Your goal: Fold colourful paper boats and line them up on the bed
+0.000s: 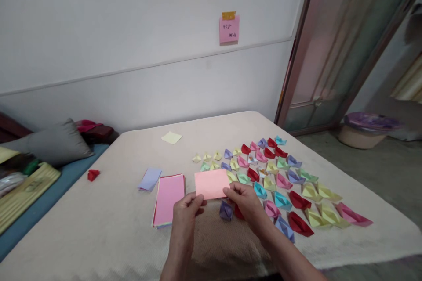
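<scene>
A pink sheet of paper, flat and rectangular, is held up in both hands above the cloth-covered table. At its lower left corner my left hand pinches it, thumb on the near face. My right hand grips its lower right edge the same way. Just left of the sheet lies a stack of coloured paper, pink on top. A purple folded paper boat sits right below the held sheet, and a red one beside it is partly hidden by my right hand.
Rows of coloured paper boats fill the table's right side. Smaller lilac sheets, a pale yellow sheet and a red folded piece lie further left. A wall stands behind; a bin is on the floor at right.
</scene>
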Demonstrator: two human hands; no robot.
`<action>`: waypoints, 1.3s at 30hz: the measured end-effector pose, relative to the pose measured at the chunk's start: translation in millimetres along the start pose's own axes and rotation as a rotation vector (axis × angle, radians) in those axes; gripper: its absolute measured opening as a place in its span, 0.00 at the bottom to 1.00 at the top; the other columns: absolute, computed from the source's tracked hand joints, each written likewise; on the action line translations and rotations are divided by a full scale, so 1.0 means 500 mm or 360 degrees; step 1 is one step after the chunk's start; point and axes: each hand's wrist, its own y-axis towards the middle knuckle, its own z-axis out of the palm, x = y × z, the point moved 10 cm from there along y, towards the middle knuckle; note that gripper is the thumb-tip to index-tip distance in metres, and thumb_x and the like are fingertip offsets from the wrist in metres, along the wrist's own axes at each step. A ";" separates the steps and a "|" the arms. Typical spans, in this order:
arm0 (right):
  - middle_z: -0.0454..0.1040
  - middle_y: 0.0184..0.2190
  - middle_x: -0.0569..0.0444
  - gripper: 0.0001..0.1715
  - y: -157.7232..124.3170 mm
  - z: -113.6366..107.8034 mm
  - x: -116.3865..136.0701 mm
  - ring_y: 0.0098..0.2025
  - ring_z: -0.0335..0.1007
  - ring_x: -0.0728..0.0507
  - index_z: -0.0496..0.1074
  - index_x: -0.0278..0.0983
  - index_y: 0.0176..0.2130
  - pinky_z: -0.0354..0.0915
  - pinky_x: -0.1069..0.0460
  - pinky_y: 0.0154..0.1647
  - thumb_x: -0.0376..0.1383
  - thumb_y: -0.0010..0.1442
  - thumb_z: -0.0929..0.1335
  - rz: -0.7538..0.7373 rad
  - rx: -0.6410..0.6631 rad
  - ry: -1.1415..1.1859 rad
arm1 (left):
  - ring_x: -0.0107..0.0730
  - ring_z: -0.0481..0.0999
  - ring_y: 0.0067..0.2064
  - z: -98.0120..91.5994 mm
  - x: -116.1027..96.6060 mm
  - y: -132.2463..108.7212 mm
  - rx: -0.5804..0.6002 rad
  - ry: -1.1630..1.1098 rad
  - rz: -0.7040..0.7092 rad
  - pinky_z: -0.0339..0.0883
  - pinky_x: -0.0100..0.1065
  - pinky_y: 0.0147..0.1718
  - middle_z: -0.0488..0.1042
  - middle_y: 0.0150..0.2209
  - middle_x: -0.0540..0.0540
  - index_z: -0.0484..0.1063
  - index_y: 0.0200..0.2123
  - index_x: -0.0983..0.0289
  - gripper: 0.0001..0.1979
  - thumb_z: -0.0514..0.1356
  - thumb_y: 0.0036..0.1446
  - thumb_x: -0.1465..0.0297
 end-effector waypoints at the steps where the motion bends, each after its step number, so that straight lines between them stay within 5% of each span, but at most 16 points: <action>1: 0.58 0.14 0.60 0.18 0.002 -0.001 -0.002 0.19 0.52 0.51 0.59 0.37 0.16 0.51 0.55 0.20 0.42 0.49 0.67 -0.0020 -0.0012 0.0004 | 0.27 0.69 0.28 0.003 -0.002 -0.002 0.0001 -0.0065 0.0010 0.61 0.27 0.29 0.73 0.24 0.52 0.73 0.23 0.66 0.11 0.63 0.46 0.62; 5: 0.69 0.24 0.54 0.14 0.006 -0.008 -0.009 0.24 0.61 0.48 0.60 0.37 0.18 0.57 0.55 0.24 0.40 0.44 0.69 -0.0062 -0.0119 0.0182 | 0.29 0.72 0.30 0.008 -0.004 -0.005 -0.0055 -0.0191 0.0032 0.63 0.28 0.30 0.75 0.28 0.52 0.69 0.21 0.65 0.10 0.63 0.44 0.65; 9: 0.73 0.35 0.50 0.18 0.004 0.000 -0.023 0.31 0.69 0.44 0.67 0.37 0.34 0.63 0.53 0.27 0.37 0.40 0.70 0.0069 -0.0115 0.0529 | 0.32 0.75 0.33 -0.012 0.004 0.002 -0.0226 -0.0234 0.0064 0.65 0.30 0.31 0.76 0.32 0.52 0.69 0.33 0.63 0.12 0.63 0.41 0.70; 12: 0.73 0.30 0.54 0.27 0.000 0.023 -0.029 0.26 0.67 0.48 0.65 0.36 0.42 0.60 0.56 0.24 0.33 0.39 0.69 0.0215 0.0050 0.0757 | 0.34 0.76 0.36 -0.012 0.002 0.009 -0.0210 -0.0221 0.0101 0.67 0.31 0.34 0.76 0.37 0.55 0.67 0.40 0.63 0.19 0.63 0.41 0.72; 16: 0.70 0.20 0.59 0.22 -0.009 0.047 -0.031 0.17 0.57 0.53 0.68 0.33 0.40 0.52 0.58 0.17 0.30 0.40 0.68 0.0307 0.0218 0.0777 | 0.34 0.75 0.39 -0.012 0.000 0.004 -0.0242 -0.0276 0.0072 0.67 0.32 0.37 0.75 0.40 0.57 0.67 0.41 0.64 0.20 0.64 0.41 0.72; 20: 0.71 0.21 0.58 0.18 -0.009 0.041 -0.034 0.19 0.60 0.52 0.69 0.33 0.37 0.55 0.57 0.19 0.32 0.42 0.68 0.0225 0.0089 0.0706 | 0.31 0.75 0.36 0.015 0.005 -0.008 -0.0154 -0.0596 -0.0019 0.68 0.31 0.36 0.75 0.36 0.55 0.70 0.38 0.64 0.15 0.64 0.43 0.70; 24: 0.72 0.22 0.57 0.19 -0.012 0.047 -0.026 0.22 0.64 0.49 0.68 0.34 0.42 0.58 0.56 0.21 0.34 0.47 0.67 0.0109 0.0108 0.0615 | 0.29 0.74 0.32 0.048 0.028 -0.018 -0.0033 -0.0609 -0.0206 0.67 0.29 0.30 0.75 0.30 0.55 0.72 0.25 0.68 0.10 0.66 0.42 0.67; 28: 0.69 0.20 0.60 0.29 -0.016 0.028 0.002 0.22 0.64 0.49 0.58 0.35 0.55 0.59 0.55 0.23 0.37 0.54 0.64 -0.0030 0.0064 0.0520 | 0.26 0.72 0.28 0.028 0.035 -0.015 -0.0165 -0.0628 -0.0211 0.65 0.28 0.27 0.72 0.24 0.52 0.71 0.22 0.68 0.11 0.67 0.40 0.67; 31: 0.73 0.29 0.55 0.37 -0.017 0.027 0.020 0.28 0.68 0.47 0.50 0.37 0.60 0.63 0.53 0.29 0.36 0.54 0.64 -0.0086 0.0181 0.0572 | 0.24 0.71 0.27 0.014 0.031 -0.009 -0.0176 -0.0710 -0.0190 0.65 0.27 0.27 0.72 0.24 0.51 0.71 0.22 0.68 0.10 0.67 0.40 0.68; 36: 0.75 0.38 0.52 0.17 -0.024 0.052 0.043 0.40 0.70 0.44 0.74 0.40 0.42 0.63 0.50 0.41 0.32 0.51 0.64 -0.0289 0.0477 0.0336 | 0.24 0.70 0.26 0.017 0.028 -0.010 -0.0093 -0.0688 -0.0194 0.64 0.27 0.26 0.71 0.23 0.50 0.67 0.19 0.67 0.12 0.67 0.41 0.68; 39: 0.76 0.35 0.53 0.10 -0.024 0.056 0.038 0.38 0.70 0.45 0.76 0.39 0.33 0.63 0.52 0.38 0.33 0.51 0.66 -0.0302 0.0453 0.0260 | 0.24 0.69 0.26 0.023 0.032 -0.011 -0.0058 -0.0573 -0.0178 0.63 0.28 0.26 0.71 0.23 0.50 0.69 0.21 0.67 0.10 0.65 0.44 0.68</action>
